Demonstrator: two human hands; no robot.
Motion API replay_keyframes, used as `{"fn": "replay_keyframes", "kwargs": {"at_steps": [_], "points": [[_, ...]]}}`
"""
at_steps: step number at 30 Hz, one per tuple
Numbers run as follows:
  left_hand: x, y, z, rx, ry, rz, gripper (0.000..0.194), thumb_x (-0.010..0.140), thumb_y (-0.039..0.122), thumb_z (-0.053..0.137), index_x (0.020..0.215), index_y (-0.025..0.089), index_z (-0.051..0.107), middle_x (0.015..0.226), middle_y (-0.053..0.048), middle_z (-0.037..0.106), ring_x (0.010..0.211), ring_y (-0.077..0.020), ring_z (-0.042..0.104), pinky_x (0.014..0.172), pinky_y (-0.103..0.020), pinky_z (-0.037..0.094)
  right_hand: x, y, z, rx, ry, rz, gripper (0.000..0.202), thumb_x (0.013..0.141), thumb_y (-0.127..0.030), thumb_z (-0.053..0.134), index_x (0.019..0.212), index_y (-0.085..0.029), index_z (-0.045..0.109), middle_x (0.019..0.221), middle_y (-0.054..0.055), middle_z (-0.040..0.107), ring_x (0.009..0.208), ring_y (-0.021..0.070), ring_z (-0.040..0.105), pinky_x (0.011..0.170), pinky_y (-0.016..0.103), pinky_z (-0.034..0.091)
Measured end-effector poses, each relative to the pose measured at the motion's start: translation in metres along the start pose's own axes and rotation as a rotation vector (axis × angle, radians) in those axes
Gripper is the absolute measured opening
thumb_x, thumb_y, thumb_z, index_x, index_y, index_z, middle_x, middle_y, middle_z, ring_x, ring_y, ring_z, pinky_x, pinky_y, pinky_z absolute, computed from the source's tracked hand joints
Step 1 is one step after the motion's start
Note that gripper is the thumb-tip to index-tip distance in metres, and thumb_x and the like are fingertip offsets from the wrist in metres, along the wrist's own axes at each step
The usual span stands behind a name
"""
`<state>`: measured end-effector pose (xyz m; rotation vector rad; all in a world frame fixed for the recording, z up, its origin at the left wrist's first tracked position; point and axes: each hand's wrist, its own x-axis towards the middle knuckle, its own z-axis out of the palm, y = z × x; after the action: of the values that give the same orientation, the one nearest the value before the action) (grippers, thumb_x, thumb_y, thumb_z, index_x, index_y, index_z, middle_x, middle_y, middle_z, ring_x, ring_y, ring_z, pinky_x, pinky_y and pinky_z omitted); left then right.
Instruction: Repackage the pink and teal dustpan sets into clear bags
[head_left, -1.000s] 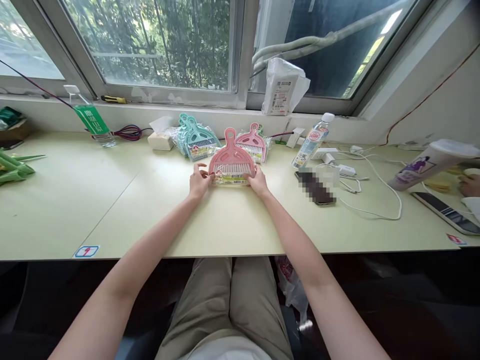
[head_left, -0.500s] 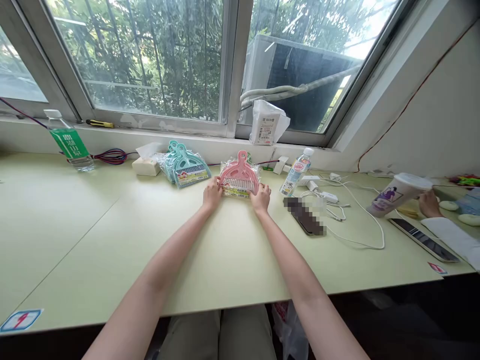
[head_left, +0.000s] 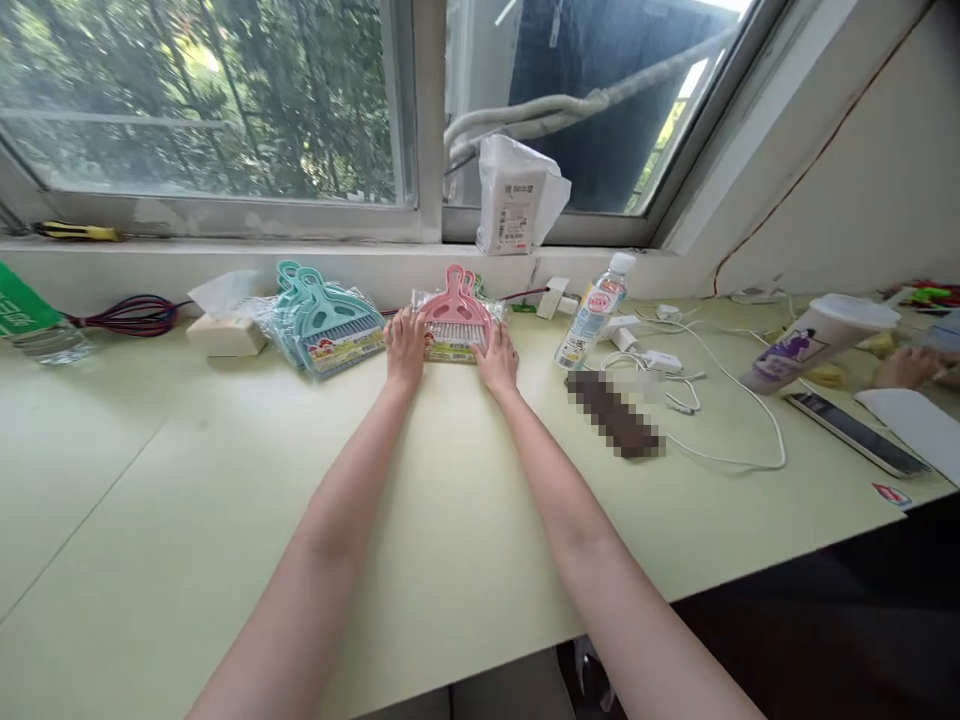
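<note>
A small stack of pink mini dustpan-and-brush sets (head_left: 454, 315) in clear wrappers lies on the pale green desk (head_left: 225, 480) near the window ledge. My left hand (head_left: 406, 347) grips the stack's left edge and my right hand (head_left: 496, 360) grips its right edge. Both arms reach straight forward. To the left, apart from my hands, lies a fanned stack of teal dustpan sets (head_left: 330, 318).
A tissue pack (head_left: 223, 322), coiled wires (head_left: 131, 315), a green-labelled bottle (head_left: 30, 320), a white bag (head_left: 517, 195) on the ledge, a water bottle (head_left: 592, 312), a phone (head_left: 615, 412), white chargers and cables (head_left: 675, 375), a tilted cup (head_left: 814, 342), a tablet (head_left: 855, 433). Another person's hand (head_left: 904, 368) at far right.
Both hands pushed the pink dustpan set away toward the window ledge, onto the other pink sets there. The camera view shifted left and forward.
</note>
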<state>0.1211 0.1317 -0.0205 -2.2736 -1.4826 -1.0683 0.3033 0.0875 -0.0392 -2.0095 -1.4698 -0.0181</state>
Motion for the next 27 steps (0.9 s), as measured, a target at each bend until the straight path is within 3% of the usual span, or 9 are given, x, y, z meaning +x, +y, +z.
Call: {"fn": "replay_keyframes", "kwargs": {"at_steps": [3,6,8,14,18,21,27], "points": [[-0.002,0.006,-0.004,-0.004,-0.019,0.164,0.045,0.094,0.007,0.036,0.133,0.020,0.055,0.148,-0.018,0.048,0.138,-0.0307,0.042,0.113,-0.052,0.033,0.001,0.001,-0.001,-0.012,-0.021,0.011,0.073,0.097,-0.051,0.039,0.159,-0.022,0.016,0.167,0.014,0.019,0.147,0.0320,0.036,0.114,0.055,0.035],[-0.007,0.016,-0.009,0.002,-0.247,0.453,0.035,0.094,0.008,0.039,0.116,0.016,0.065,0.126,-0.018,0.061,0.122,-0.0291,0.055,0.101,-0.046,0.046,0.001,0.000,-0.003,-0.011,-0.031,0.019,0.073,0.096,-0.051,0.039,0.159,-0.021,0.017,0.168,0.013,0.018,0.145,0.0319,0.038,0.115,0.055,0.034],[-0.009,0.021,-0.011,0.013,-0.354,0.538,0.032,0.092,0.008,0.041,0.111,0.014,0.067,0.118,-0.017,0.063,0.117,-0.0282,0.058,0.095,-0.041,0.051,0.000,0.000,-0.005,0.000,-0.040,0.021,0.073,0.096,-0.051,0.040,0.159,-0.020,0.018,0.168,0.013,0.018,0.146,0.0311,0.038,0.116,0.054,0.033],[-0.016,0.026,-0.013,-0.043,-0.380,0.404,0.039,0.089,0.005,0.042,0.119,0.015,0.064,0.128,-0.013,0.060,0.117,-0.0236,0.060,0.096,-0.034,0.052,0.000,0.003,-0.007,0.071,-0.069,0.016,0.074,0.095,-0.046,0.043,0.159,-0.020,0.016,0.168,0.012,0.017,0.150,0.0289,0.031,0.118,0.054,0.032],[-0.017,0.028,-0.017,-0.033,-0.414,0.352,0.040,0.089,0.006,0.040,0.120,0.016,0.063,0.130,-0.012,0.060,0.118,-0.0233,0.060,0.095,-0.032,0.052,0.003,0.009,-0.004,0.152,-0.048,-0.022,0.074,0.091,-0.034,0.047,0.158,-0.018,0.019,0.167,0.012,0.022,0.152,0.0254,0.028,0.117,0.048,0.036],[-0.016,0.029,-0.019,-0.044,-0.433,0.325,0.042,0.089,0.007,0.040,0.123,0.017,0.062,0.132,-0.012,0.059,0.118,-0.0229,0.061,0.096,-0.032,0.052,0.005,0.013,-0.001,0.183,-0.011,-0.043,0.074,0.086,-0.023,0.048,0.156,-0.016,0.023,0.164,0.013,0.030,0.150,0.0238,0.031,0.116,0.042,0.039],[-0.016,0.029,-0.017,-0.073,-0.441,0.300,0.043,0.090,0.007,0.040,0.126,0.017,0.060,0.138,-0.012,0.056,0.120,-0.0244,0.062,0.096,-0.033,0.052,0.008,0.015,0.001,0.195,0.001,-0.038,0.076,0.083,-0.020,0.048,0.155,-0.015,0.025,0.161,0.013,0.034,0.147,0.0243,0.036,0.113,0.041,0.043]]}}
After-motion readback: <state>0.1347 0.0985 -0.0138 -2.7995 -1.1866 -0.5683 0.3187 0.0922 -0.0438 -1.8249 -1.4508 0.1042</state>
